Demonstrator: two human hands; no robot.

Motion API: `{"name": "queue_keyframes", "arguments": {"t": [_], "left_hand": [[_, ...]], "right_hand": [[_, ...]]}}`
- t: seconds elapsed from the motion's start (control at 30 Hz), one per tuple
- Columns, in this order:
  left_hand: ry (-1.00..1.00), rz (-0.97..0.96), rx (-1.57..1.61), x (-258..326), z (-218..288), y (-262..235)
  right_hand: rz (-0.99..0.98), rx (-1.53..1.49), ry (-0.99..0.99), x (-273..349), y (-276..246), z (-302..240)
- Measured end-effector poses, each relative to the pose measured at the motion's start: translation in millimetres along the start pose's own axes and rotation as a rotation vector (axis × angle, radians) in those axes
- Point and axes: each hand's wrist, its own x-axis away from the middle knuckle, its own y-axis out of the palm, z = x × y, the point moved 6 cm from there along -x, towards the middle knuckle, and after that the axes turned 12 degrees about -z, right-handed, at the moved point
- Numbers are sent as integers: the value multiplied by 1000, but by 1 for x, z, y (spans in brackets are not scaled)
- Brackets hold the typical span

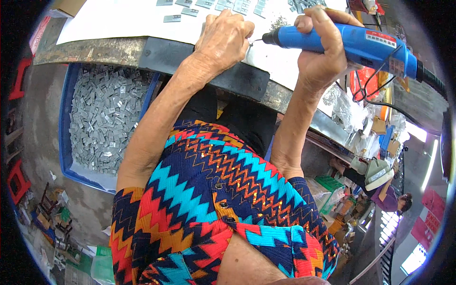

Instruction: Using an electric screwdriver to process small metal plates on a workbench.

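My right hand (323, 47) is wrapped round a blue electric screwdriver (351, 40), whose black nose and thin bit point left. A black cable leaves its rear end. Close to the bit, my left hand (223, 40) is closed at the table's near edge, its fingers bent down. Whatever those fingers hold is hidden beneath them. Beyond this hand, several small flat grey pieces with a hole (190, 12) lie spaced out on a white sheet (114, 21). A heap of tiny dark screws (279, 22) lies just past the screwdriver's nose.
Below the worn table edge (95, 57), a blue bin (64, 128) holds a mass of grey pieces (109, 118). More grey parts (304, 4) are piled at the far right of the sheet. Plastic bags (349, 111) crowd the right side. Another person (389, 199) is farther right.
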Motion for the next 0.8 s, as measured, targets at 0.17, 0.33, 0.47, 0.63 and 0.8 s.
{"name": "queue_keyframes", "arguments": {"t": [0.17, 0.33, 0.47, 0.63, 0.8], "left_hand": [[-14, 7, 19, 0, -2, 1], [-17, -22, -8, -2, 0, 1], [3, -14, -9, -2, 0, 1], [-7, -9, -27, -2, 1, 1], [6, -6, -39, -2, 3, 0]], "right_hand": [[18, 64, 27, 0, 20, -9], [59, 84, 97, 2, 21, -9], [47, -212, 37, 0, 21, 11], [38, 87, 85, 3, 21, -5], [51, 110, 56, 3, 21, -6]]}}
